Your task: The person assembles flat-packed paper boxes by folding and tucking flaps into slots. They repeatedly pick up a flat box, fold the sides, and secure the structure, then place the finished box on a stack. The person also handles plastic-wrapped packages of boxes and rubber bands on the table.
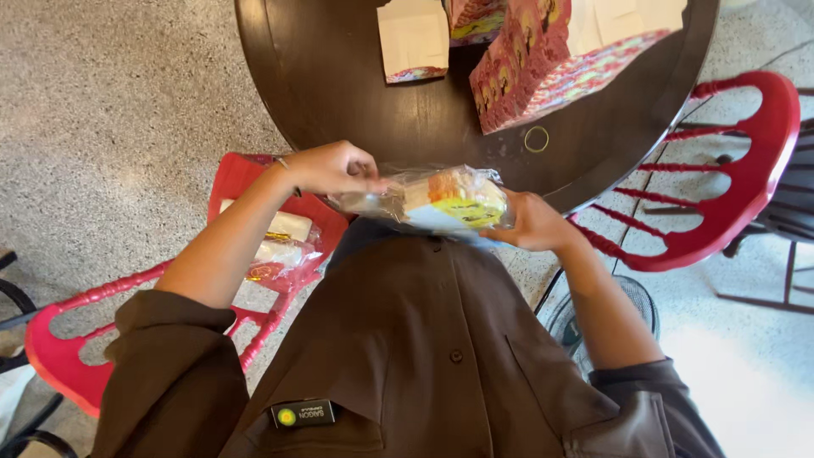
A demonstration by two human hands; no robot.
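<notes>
Head view: your left hand (332, 167) pinches one end of the clear-wrapped packet (432, 201), fingers (360, 165) clamped on the plastic. Your right hand (534, 222) cups the opposite end, fingers closed beneath it. The packet sits between both hands, just short of the round tabletop (356, 93) edge. Beyond the fingers stand red patterned boxes (517, 68).

I can't see my left fingers (360, 170); they curl behind the crinkled end of the clear packet (432, 201). My right fingers (506, 231) are tucked under its far end. Beyond the fingers, the red boxes (530, 59) and white bag (414, 38) on the desk (339, 85) run off the top edge.
</notes>
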